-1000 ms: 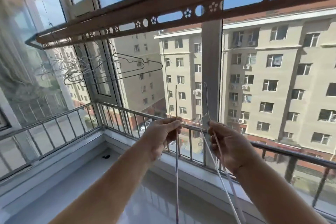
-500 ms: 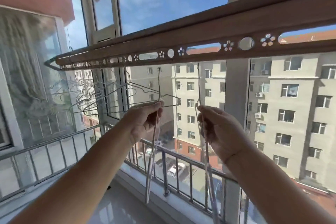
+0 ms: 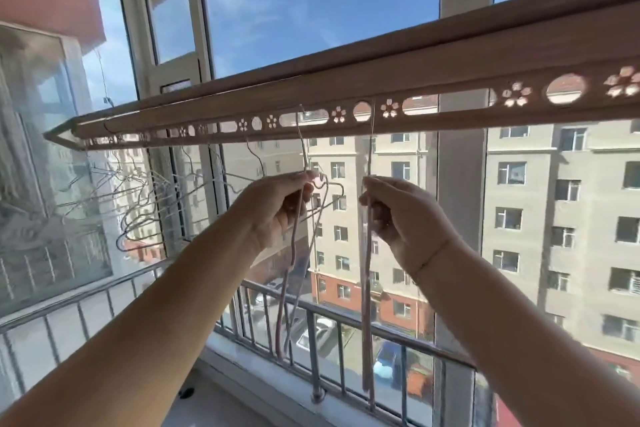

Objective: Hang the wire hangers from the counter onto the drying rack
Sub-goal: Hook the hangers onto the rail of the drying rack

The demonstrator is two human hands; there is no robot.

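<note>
The left hand [image 3: 277, 211] has a closed grip on one hanger [image 3: 284, 288], the right hand [image 3: 407, 218] on another hanger [image 3: 365, 305], hooks up at the drying rack [image 3: 450, 94].

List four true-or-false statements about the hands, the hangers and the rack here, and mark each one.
1. The left hand and the right hand each grip one thin pale wire hanger: the left hanger and the right hanger. True.
2. The brown metal drying rack with flower-shaped cut-outs runs below both hands. False: it runs above them.
3. A cluster of bare wire hangers hangs toward the rack's left end. True.
4. Both held hangers lie flat on a counter. False: they hang upright, with their hooks reaching up to the rack.
</note>
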